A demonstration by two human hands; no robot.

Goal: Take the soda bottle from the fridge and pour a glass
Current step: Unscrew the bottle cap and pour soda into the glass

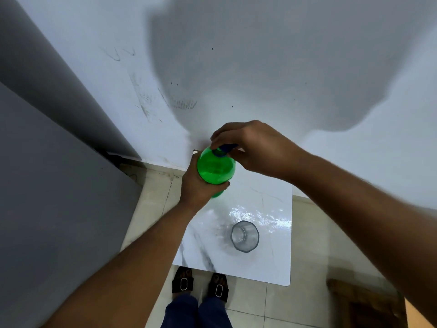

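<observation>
While my left hand (198, 185) gripped the green soda bottle (215, 167) above the tabletop (272, 263) | right hand (248, 147) pinched its blue cap (227, 147) | empty glass (244, 236) stood nearby | risk: fizz could overflow if uncapped fast

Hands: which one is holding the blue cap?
The right hand: its fingers pinch the blue cap on top. The left hand grips the green soda bottle lower down, round its body.
</observation>
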